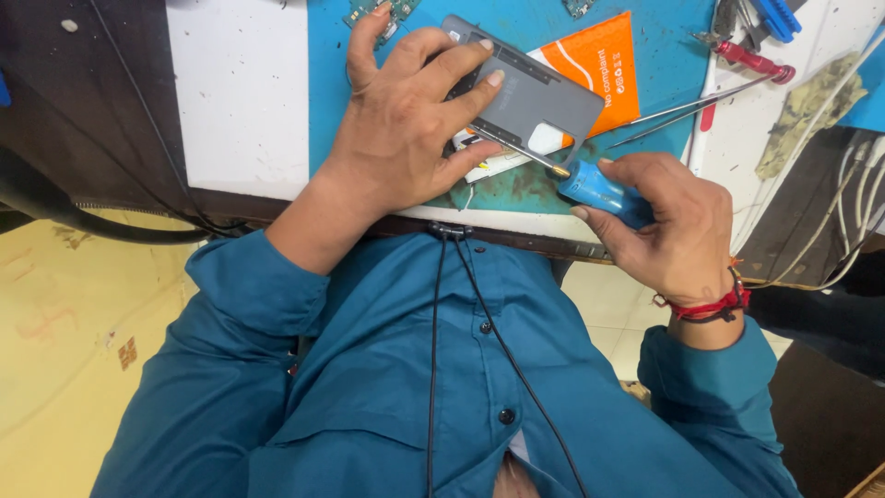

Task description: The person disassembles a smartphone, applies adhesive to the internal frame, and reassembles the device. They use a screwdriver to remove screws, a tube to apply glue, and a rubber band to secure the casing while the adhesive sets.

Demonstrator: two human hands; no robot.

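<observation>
Phone back cover (544, 101), one, grey, lay tilted on the blue mat (645, 55) of the tabletop (240, 101), its near edge raised over a white part beneath. Mat: one, stained, covering the middle of the tabletop. Orange packet (604, 65): one, lying partly under the cover's far right corner.

Left hand (406, 129) rested on the cover from the left; fingers (461, 60) spread flat across its upper face, thumb pressed against the near edge, so the cover sat pinched between thumb and fingers.

Right hand (668, 226) was curled shut around one screwdriver (599, 189), blue handle in the palm, fingers wrapped on it. Its thin metal shaft ran up-left, with the tip passing under the cover's near edge, just beside the left thumb.

Tweezers (701, 101): one pair, lying well right of the cover, points toward it. Red-handled tool (751, 63): one, at the mat's right edge. Circuit boards: one (383, 11) at the top edge above the left hand, and a second scrap farther right, too cut off to identify.
</observation>
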